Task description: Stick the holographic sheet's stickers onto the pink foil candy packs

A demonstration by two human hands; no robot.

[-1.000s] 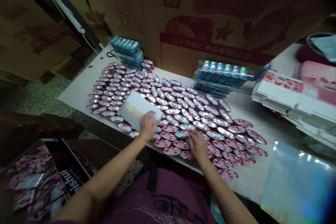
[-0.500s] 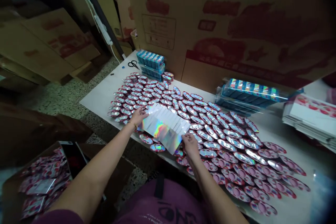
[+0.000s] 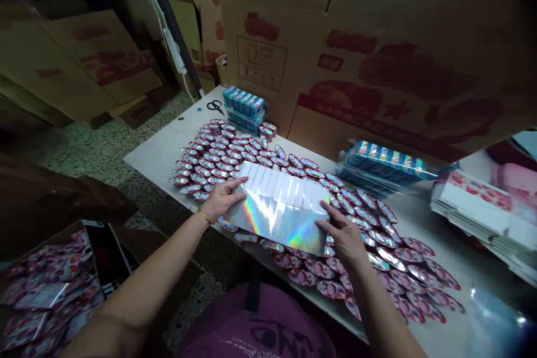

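Note:
I hold a flat shiny holographic pack of white strips [image 3: 280, 208] between both hands, just above the table. My left hand [image 3: 222, 197] grips its left end with thumb on top. My right hand [image 3: 344, 233] clasps its right edge. Under and around the pack lie several rows of small pink oval cards with silver blisters [image 3: 218, 159], spread over the white table [image 3: 157, 148]. More of these cards [image 3: 403, 277] run off to the right of my right hand.
Two stacks of blue boxes [image 3: 243, 105] [image 3: 386, 165] stand at the table's back, against big cardboard cartons [image 3: 369, 50]. Scissors [image 3: 215, 106] lie at the far left corner. White-and-pink flat cartons [image 3: 482, 207] pile up at right. A box of pink packets [image 3: 46, 291] sits on the floor left.
The holographic pack went from my left hand alone to both hands, and now lies level, broadside and further right. My right hand left the cards and took its right edge.

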